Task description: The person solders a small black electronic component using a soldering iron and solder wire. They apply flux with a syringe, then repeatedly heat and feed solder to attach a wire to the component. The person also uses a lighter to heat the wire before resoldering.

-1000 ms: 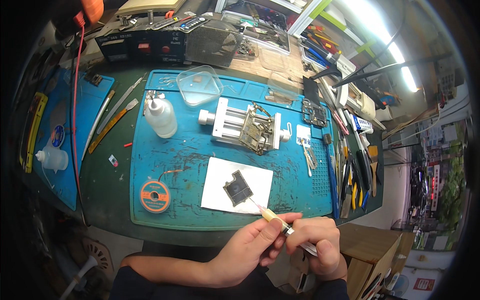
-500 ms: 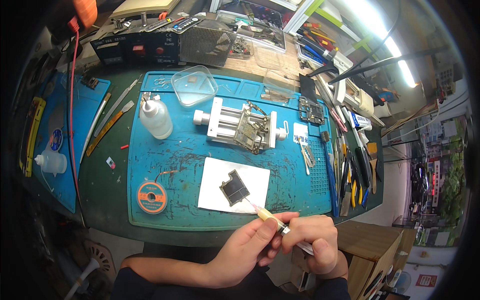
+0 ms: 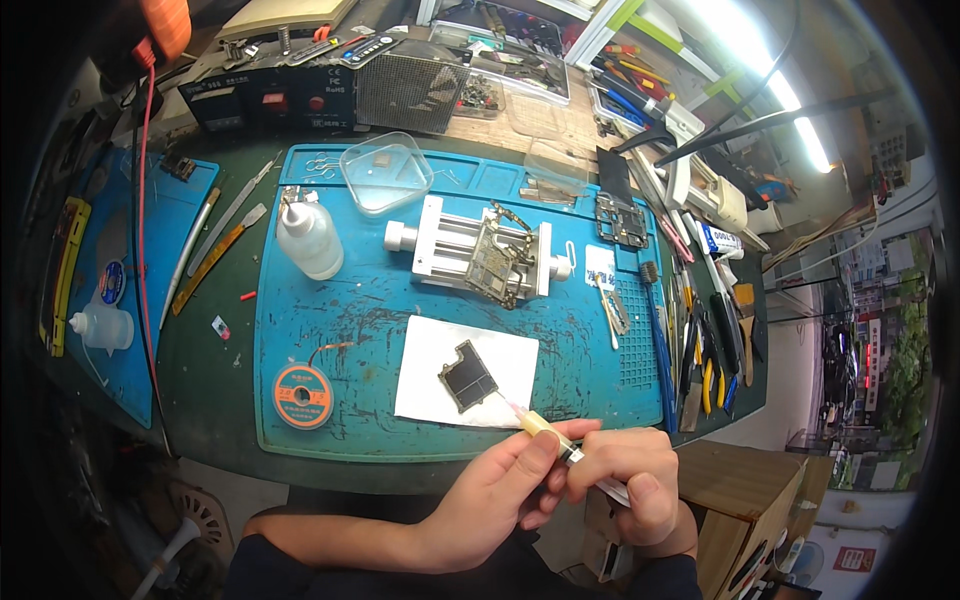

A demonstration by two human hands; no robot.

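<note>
syringe (image 3: pixel 540 427) aimed at a dark board (image 3: pixel 467 378) on white paper (image 3: pixel 421 393)
left hand (image 3: pixel 495 495) pinches its barrel (image 3: pixel 532 422); right hand (image 3: pixel 632 485) curls its fingers (image 3: pixel 612 462) around the plunger end (image 3: pixel 613 491).

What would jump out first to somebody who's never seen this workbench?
Probably the pale yellow syringe, held low in the middle by the left hand and right hand, its tip pointing at a dark board on white paper. Beyond it, a silver clamp bearing a circuit board sits on the blue mat. The bright lamp at upper right also catches the eye.
</note>
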